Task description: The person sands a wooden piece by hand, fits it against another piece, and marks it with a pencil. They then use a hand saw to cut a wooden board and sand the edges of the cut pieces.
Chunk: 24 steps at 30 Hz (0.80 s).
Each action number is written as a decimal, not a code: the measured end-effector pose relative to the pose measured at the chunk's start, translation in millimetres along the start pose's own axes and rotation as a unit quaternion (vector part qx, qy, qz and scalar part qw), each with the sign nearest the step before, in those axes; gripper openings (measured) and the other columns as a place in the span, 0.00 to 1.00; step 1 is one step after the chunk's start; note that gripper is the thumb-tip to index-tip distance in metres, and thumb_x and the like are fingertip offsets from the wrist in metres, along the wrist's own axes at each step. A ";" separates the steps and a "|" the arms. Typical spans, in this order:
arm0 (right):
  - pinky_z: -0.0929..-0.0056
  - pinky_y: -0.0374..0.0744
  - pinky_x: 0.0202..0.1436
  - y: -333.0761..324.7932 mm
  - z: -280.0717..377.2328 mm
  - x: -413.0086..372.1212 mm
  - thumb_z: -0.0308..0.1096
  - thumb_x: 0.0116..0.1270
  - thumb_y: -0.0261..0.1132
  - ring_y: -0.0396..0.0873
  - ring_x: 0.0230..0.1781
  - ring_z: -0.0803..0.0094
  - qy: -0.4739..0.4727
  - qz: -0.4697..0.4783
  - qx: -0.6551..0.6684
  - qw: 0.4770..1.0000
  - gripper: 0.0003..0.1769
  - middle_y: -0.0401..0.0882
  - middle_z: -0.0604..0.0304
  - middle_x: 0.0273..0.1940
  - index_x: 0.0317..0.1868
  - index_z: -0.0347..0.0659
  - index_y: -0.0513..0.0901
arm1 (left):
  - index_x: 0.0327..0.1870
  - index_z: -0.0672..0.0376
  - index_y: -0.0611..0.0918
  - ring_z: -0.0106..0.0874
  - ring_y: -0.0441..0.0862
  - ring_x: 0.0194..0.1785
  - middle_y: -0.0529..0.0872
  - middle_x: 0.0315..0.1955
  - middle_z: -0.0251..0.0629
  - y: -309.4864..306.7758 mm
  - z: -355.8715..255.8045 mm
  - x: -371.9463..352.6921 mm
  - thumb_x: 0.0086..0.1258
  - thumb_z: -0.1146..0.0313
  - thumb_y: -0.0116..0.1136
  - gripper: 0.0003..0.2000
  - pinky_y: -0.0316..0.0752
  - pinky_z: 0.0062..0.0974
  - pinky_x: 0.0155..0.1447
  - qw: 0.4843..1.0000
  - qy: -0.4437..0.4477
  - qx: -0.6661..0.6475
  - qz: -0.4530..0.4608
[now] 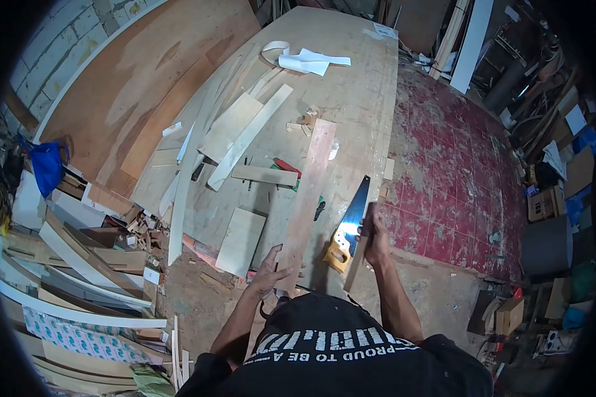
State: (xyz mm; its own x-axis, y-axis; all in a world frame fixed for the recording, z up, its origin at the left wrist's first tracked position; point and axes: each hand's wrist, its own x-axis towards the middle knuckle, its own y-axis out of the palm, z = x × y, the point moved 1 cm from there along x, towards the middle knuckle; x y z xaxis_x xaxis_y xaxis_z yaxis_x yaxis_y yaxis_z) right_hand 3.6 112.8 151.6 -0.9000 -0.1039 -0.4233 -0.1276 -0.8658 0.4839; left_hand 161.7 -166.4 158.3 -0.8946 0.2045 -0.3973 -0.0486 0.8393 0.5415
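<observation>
My left hand [270,274] grips the near end of a long reddish wooden plank [311,182], which stretches away from me over the worktable [351,99]. In my right hand [377,241] is a short, narrow wooden board [357,264], dark at its far end and tilted, with my fingers wrapped round its side. Just left of that board is a handsaw [352,221] with a yellow handle [338,255], its blade pointing away from me. A pale rectangular board [241,241] lies left of the plank. Beyond it, a short wooden block [265,175] rests beside a red-handled tool [286,167], partly covered.
Farther back on the table are pale boards [235,126], wood offcuts [304,122] and a white strip of material [308,61]. A large brown panel [132,86] leans at the left. Stacked curved pieces [79,264] crowd the lower left; red tiled floor [444,178] lies right.
</observation>
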 end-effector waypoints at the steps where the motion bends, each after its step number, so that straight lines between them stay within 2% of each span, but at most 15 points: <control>1: 0.68 0.77 0.34 20.0 1.8 2.3 0.59 0.71 0.61 0.75 0.34 0.74 -0.013 -0.002 -0.034 0.999 0.23 0.75 0.67 0.37 0.54 0.53 0.71 | 0.72 0.52 0.60 0.39 0.87 0.52 0.84 0.54 0.54 -2.3 1.3 -0.9 0.69 0.79 0.60 0.32 0.83 0.36 0.56 1.000 -0.003 0.002 0.002; 3: 0.66 0.77 0.36 47.1 -4.8 22.0 0.61 0.69 0.63 0.73 0.37 0.77 -0.015 0.018 -0.032 0.999 0.26 0.71 0.69 0.37 0.55 0.55 0.67 | 0.72 0.55 0.60 0.40 0.87 0.53 0.84 0.53 0.53 -4.2 2.9 -0.1 0.70 0.80 0.60 0.32 0.83 0.38 0.57 0.998 0.022 0.045 0.028; 4: 0.69 0.76 0.37 74.1 2.1 21.1 0.56 0.70 0.64 0.72 0.36 0.77 -0.037 0.004 -0.054 0.998 0.25 0.70 0.70 0.38 0.57 0.55 0.65 | 0.72 0.55 0.60 0.40 0.87 0.53 0.84 0.53 0.53 -3.3 3.3 0.8 0.70 0.80 0.60 0.32 0.83 0.38 0.57 0.998 0.021 0.050 0.035; 5: 0.69 0.78 0.39 84.8 -2.7 29.0 0.45 0.72 0.67 0.74 0.38 0.77 -0.065 0.017 -0.051 0.996 0.23 0.72 0.68 0.42 0.58 0.53 0.64 | 0.72 0.56 0.61 0.39 0.86 0.54 0.84 0.54 0.51 -1.5 4.9 1.4 0.70 0.80 0.60 0.31 0.82 0.38 0.59 0.997 0.013 0.070 0.037; 7: 0.62 0.80 0.43 116.3 6.9 27.4 0.43 0.70 0.69 0.75 0.45 0.72 -0.137 0.080 -0.058 0.986 0.32 0.72 0.60 0.50 0.64 0.49 0.58 | 0.71 0.58 0.61 0.38 0.86 0.55 0.84 0.54 0.50 1.6 6.1 4.5 0.70 0.80 0.60 0.30 0.81 0.37 0.61 0.994 0.006 0.097 0.044; 8: 0.62 0.80 0.43 120.5 11.6 24.2 0.43 0.70 0.69 0.75 0.45 0.72 -0.144 0.078 -0.055 0.985 0.32 0.72 0.60 0.50 0.64 0.49 0.58 | 0.72 0.57 0.61 0.37 0.84 0.57 0.84 0.54 0.49 2.1 7.1 7.7 0.70 0.78 0.61 0.32 0.78 0.38 0.63 0.993 0.003 0.108 0.048; 9: 0.62 0.79 0.49 124.5 15.2 21.8 0.41 0.70 0.69 0.75 0.50 0.70 -0.154 0.093 -0.056 0.982 0.33 0.72 0.57 0.53 0.65 0.48 0.58 | 0.73 0.56 0.60 0.37 0.83 0.58 0.84 0.54 0.48 1.2 9.0 10.8 0.69 0.77 0.63 0.33 0.76 0.38 0.66 0.992 0.001 0.118 0.050; 10: 0.62 0.79 0.55 129.3 20.3 20.2 0.40 0.70 0.69 0.75 0.55 0.67 -0.164 0.110 -0.058 0.979 0.33 0.72 0.55 0.57 0.66 0.47 0.58 | 0.70 0.59 0.66 0.34 0.82 0.58 0.85 0.51 0.43 -1.7 12.0 16.1 0.72 0.72 0.62 0.27 0.76 0.35 0.65 0.981 0.077 0.167 0.059; 13: 0.64 0.74 0.63 131.9 38.4 5.7 0.38 0.70 0.69 0.72 0.60 0.66 -0.207 0.151 -0.147 0.956 0.35 0.71 0.52 0.60 0.69 0.45 0.58 | 0.65 0.61 0.72 0.30 0.81 0.58 0.84 0.52 0.40 -16.5 -11.0 57.0 0.77 0.64 0.58 0.20 0.76 0.33 0.64 0.952 0.145 0.270 0.024; 15: 0.66 0.70 0.66 139.0 51.4 -15.7 0.37 0.71 0.67 0.70 0.62 0.68 -0.178 0.179 -0.149 0.956 0.34 0.70 0.53 0.61 0.70 0.42 0.58 | 0.62 0.63 0.74 0.27 0.80 0.57 0.82 0.53 0.38 21.0 -83.3 66.8 0.80 0.56 0.53 0.20 0.76 0.30 0.61 0.949 0.154 0.262 -0.089; 17: 0.66 0.69 0.67 143.6 55.3 -25.3 0.37 0.72 0.66 0.69 0.63 0.67 -0.217 0.238 -0.255 0.912 0.35 0.70 0.53 0.60 0.70 0.39 0.57 | 0.61 0.61 0.75 0.21 0.77 0.51 0.82 0.50 0.31 65.4 -139.6 83.5 0.78 0.58 0.56 0.19 0.73 0.28 0.54 0.940 0.264 0.182 -0.113; 19: 0.66 0.69 0.67 149.2 55.9 -33.7 0.38 0.73 0.64 0.68 0.63 0.66 -0.241 0.254 -0.260 0.900 0.33 0.69 0.52 0.60 0.70 0.38 0.56 | 0.58 0.61 0.75 0.20 0.76 0.46 0.81 0.43 0.30 103.6 -168.0 104.8 0.78 0.58 0.56 0.18 0.73 0.27 0.49 0.918 0.388 0.062 -0.050; 21: 0.65 0.67 0.68 154.9 65.3 -49.7 0.42 0.75 0.62 0.68 0.64 0.63 -0.323 0.202 -0.345 0.858 0.32 0.68 0.48 0.61 0.69 0.37 0.56 | 0.58 0.62 0.73 0.21 0.76 0.48 0.81 0.45 0.32 117.4 -178.3 109.9 0.79 0.59 0.55 0.17 0.74 0.26 0.53 0.913 0.393 0.092 -0.052; 22: 0.63 0.65 0.71 152.1 64.1 -50.4 0.47 0.79 0.54 0.68 0.67 0.56 -0.351 0.168 -0.368 0.844 0.32 0.66 0.42 0.64 0.71 0.33 0.56 | 0.58 0.63 0.72 0.22 0.77 0.50 0.80 0.47 0.35 125.8 -180.7 112.4 0.81 0.60 0.53 0.16 0.74 0.25 0.56 0.909 0.394 0.123 -0.054; 24: 0.61 0.63 0.73 151.0 74.3 -54.5 0.48 0.81 0.50 0.67 0.69 0.52 -0.400 0.147 -0.367 0.827 0.33 0.64 0.39 0.67 0.73 0.32 0.55 | 0.58 0.63 0.71 0.22 0.76 0.50 0.80 0.48 0.36 143.4 -174.4 111.7 0.80 0.61 0.54 0.16 0.74 0.25 0.57 0.908 0.401 0.111 -0.049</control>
State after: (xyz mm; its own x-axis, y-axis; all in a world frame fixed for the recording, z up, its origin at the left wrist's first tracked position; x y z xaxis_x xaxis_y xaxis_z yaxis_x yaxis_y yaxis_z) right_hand 2.4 24.1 304.6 -0.8725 -0.2601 0.4135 0.1692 -0.9550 -0.2437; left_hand -22.7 -111.1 320.7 -0.9306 -0.2349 0.2808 -0.1348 0.9329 0.3339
